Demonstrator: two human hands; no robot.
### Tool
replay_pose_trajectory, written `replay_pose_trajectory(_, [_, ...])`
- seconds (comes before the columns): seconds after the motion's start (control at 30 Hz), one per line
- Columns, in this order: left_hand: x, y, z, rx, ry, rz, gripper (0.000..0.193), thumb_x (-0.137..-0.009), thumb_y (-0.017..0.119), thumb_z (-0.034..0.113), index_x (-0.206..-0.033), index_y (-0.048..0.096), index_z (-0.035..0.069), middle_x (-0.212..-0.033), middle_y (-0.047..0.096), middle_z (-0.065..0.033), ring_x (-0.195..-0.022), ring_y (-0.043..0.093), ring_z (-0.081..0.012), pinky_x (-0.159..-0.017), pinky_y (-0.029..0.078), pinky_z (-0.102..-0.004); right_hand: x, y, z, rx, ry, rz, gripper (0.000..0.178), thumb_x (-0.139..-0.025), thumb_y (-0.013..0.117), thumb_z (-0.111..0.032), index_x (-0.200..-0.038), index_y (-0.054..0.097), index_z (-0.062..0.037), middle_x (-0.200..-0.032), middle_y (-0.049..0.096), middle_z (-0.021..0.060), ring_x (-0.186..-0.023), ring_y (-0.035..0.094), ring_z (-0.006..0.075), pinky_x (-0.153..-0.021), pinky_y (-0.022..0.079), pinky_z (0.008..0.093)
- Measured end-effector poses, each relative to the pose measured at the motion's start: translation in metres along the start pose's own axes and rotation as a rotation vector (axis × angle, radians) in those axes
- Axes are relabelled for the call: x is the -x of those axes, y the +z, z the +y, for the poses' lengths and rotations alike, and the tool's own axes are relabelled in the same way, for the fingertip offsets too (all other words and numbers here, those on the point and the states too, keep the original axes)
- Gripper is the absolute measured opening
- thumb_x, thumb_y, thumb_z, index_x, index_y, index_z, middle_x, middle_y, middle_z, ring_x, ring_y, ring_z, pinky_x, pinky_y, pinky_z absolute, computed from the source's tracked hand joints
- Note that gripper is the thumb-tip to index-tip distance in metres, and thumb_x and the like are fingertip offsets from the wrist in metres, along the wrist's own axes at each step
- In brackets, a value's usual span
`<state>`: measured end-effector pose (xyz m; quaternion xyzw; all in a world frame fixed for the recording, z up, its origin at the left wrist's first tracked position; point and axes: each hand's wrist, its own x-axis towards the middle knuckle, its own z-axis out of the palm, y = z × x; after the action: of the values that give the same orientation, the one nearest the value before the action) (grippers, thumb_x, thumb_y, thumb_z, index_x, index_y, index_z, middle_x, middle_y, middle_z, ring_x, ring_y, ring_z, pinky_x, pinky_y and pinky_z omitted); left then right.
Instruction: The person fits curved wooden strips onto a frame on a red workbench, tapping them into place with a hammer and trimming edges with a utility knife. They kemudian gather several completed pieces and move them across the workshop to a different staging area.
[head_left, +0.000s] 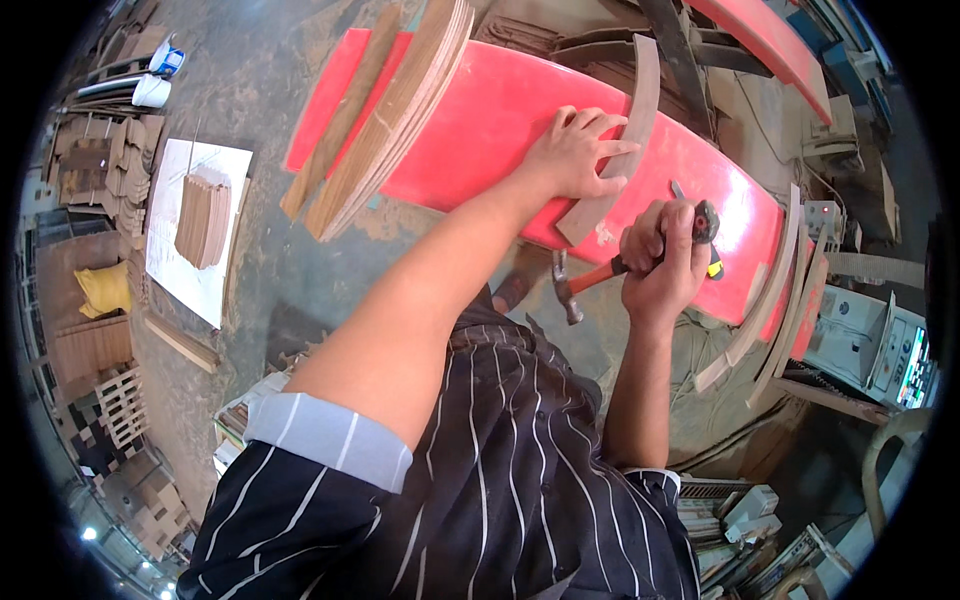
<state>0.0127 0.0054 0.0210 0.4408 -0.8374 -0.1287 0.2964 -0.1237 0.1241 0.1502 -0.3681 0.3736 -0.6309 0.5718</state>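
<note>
My left hand point(580, 155) lies with its fingers spread across the middle of a thin curved wooden strip point(643, 95), on a long glossy red panel point(500, 110). My right hand point(662, 262) is closed around a claw hammer point(568, 288) just to the right of the strip. The hammer's metal head points left and its orange and black handle passes into the fist. A slim metal blade tip point(678, 188) and a black-and-yellow handle part point(715, 264) also show around this fist. The fingers hide how that second tool is gripped.
Curved layered wooden pieces point(400, 120) lie across the panel's left end. More curved strips point(765, 300) rest at its right end. A white board point(207, 280) with stacked wood pieces point(203, 222) is on the floor at left. White equipment point(845, 328) stands at right.
</note>
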Motion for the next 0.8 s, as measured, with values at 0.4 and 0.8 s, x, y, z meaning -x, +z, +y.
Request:
replay_pose_trajectory(0.4, [-0.006, 0.007, -0.007, -0.123, -0.044, -0.300, 0.049, -0.098, 0.058, 0.042, -0.138, 0.068, 0.016, -0.157, 0.055, -0.0044, -0.153, 0.040, -0.0262, -0.126, 0.025, -0.0565, -0.070, 0.030, 0.003, 0.436, 0.147, -0.164, 0.028, -0.107, 0.068, -0.029, -0.098, 0.063, -0.0021, -0.080, 0.055, -0.0049, -0.068, 0.046, 0.0042, -0.058, 0.037, 0.0256])
replay_pose_trajectory(0.8, [0.015, 0.022, -0.010, 0.246, 0.076, 0.046, 0.055, -0.100, 0.059, 0.051, -0.151, 0.059, 0.031, -0.165, 0.049, 0.0019, -0.155, 0.039, -0.0283, -0.126, 0.021, -0.0553, -0.089, 0.074, 0.024, 0.791, 0.254, -0.562, 0.039, -0.108, 0.066, -0.036, -0.100, 0.061, 0.0022, -0.080, 0.053, -0.0012, -0.079, 0.048, 0.0123, -0.077, 0.045, 0.0332])
